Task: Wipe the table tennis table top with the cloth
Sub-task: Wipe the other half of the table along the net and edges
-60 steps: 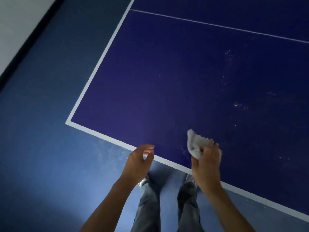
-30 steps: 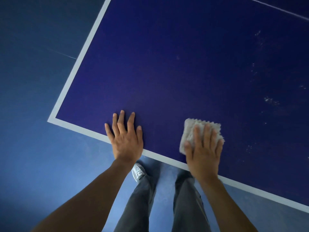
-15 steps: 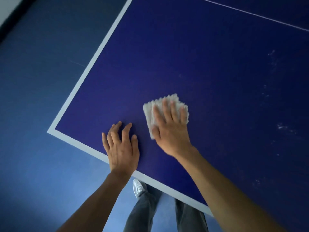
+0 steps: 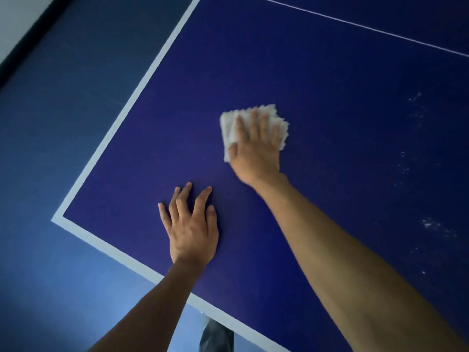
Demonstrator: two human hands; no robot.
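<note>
The dark blue table tennis table top [image 4: 330, 80] fills most of the view, with a white border line along its left and near edges. A folded white cloth [image 4: 229, 128] lies flat on the table. My right hand [image 4: 257, 146] presses on it with straight, spread fingers, arm stretched forward. My left hand [image 4: 191, 229] rests flat on the bare table nearer the front edge, fingers spread, holding nothing. White dusty specks [image 4: 429, 223] dot the table surface to the right of the cloth.
A thin white centre line [image 4: 368, 26] crosses the far part of the table. The table corner [image 4: 57, 219] is at the left, with blue floor [image 4: 50, 148] beyond it. A trouser leg [image 4: 215, 336] shows below the near edge. A pale wall with a dark skirting [image 4: 22, 41] is top left.
My right hand set the cloth flat on the table, then slid it left and farther away from the front edge. My left hand came down flat on the table and stays there.
</note>
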